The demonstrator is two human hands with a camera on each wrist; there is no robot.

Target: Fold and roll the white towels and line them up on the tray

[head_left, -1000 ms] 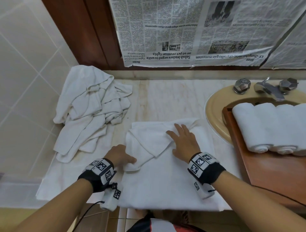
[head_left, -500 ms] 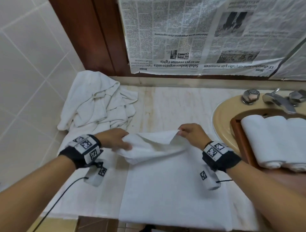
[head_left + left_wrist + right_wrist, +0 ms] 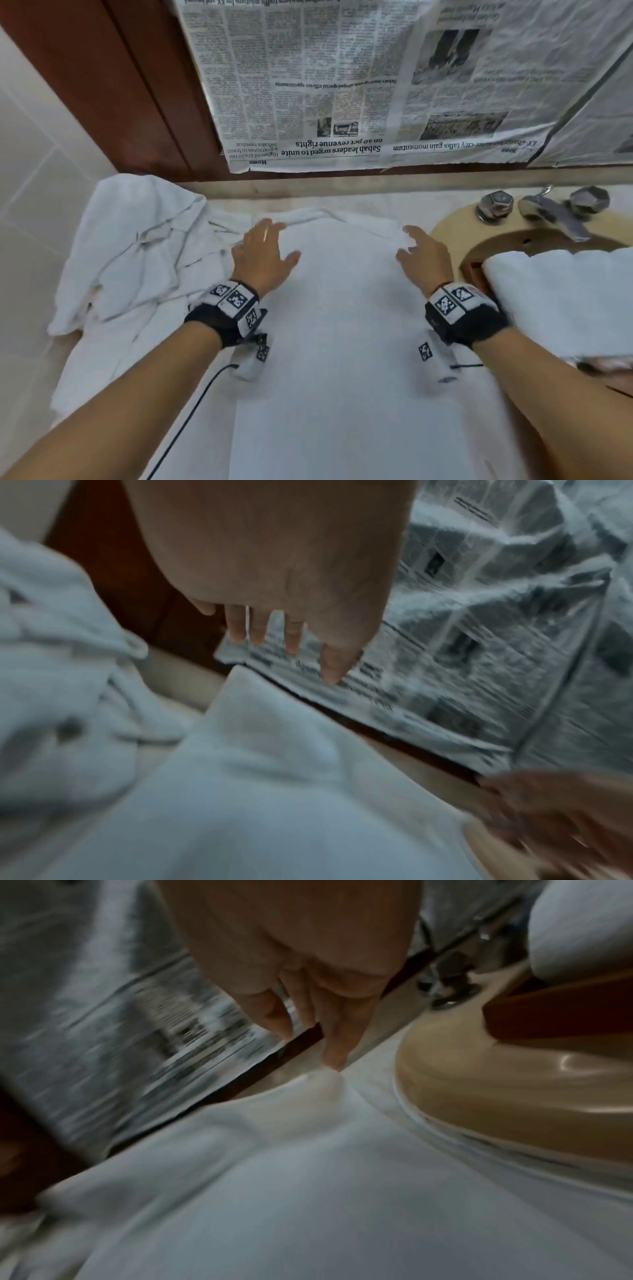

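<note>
A white towel (image 3: pixel 342 342) lies spread flat as a long strip on the counter, from the back wall to the front edge. My left hand (image 3: pixel 267 250) hovers with straight, spread fingers over its far left corner and holds nothing; the left wrist view shows the fingers (image 3: pixel 291 631) above the towel (image 3: pixel 274 777). My right hand (image 3: pixel 423 257) reaches to the far right corner, fingers extended. In the right wrist view a fingertip (image 3: pixel 334 1061) touches that corner of the towel (image 3: pixel 308 1177). Rolled white towels (image 3: pixel 565 301) lie side by side on the brown tray (image 3: pixel 565 1007) at the right.
A loose pile of unfolded white towels (image 3: pixel 137 246) lies on the counter at the left, against the tiled wall. The tan sink (image 3: pixel 452 226) with its metal faucet (image 3: pixel 555 216) carries the tray. Newspaper (image 3: pixel 342 85) covers the wall behind.
Both hands lifted the folded-over part of the towel, carried it away toward the back wall and let it go. The towel now lies unfolded and flat.
</note>
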